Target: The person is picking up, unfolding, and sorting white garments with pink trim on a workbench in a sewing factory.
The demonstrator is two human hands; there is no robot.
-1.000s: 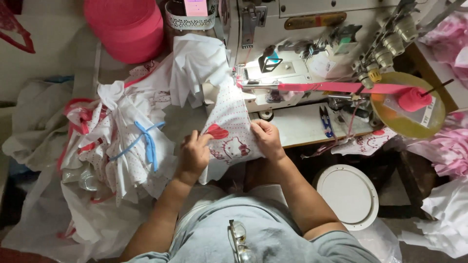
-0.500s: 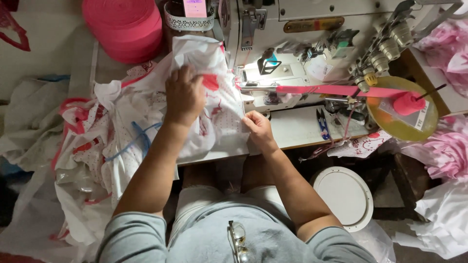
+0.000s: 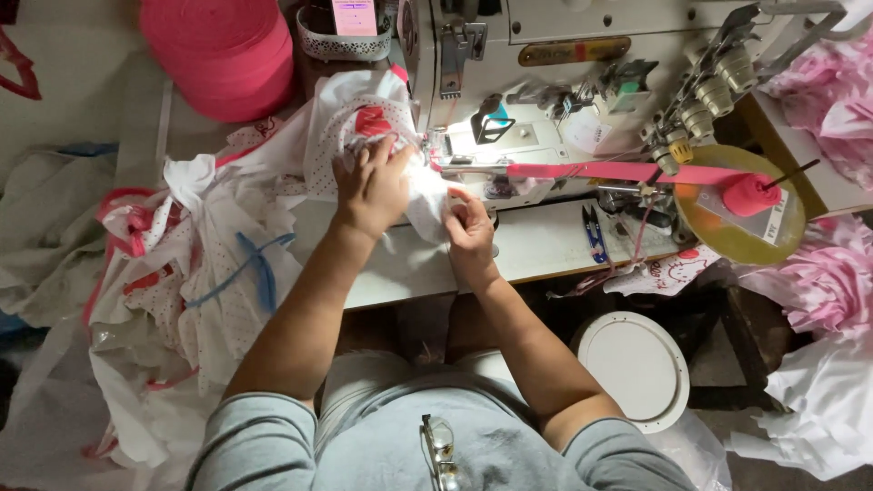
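sewing table (image 3: 536,250) | on it: white garment (image 3: 364,127), blue snips (image 3: 593,235), sewing machine (image 3: 564,55)

white dotted garment (image 3: 350,136) (red print), bunched on sewing table
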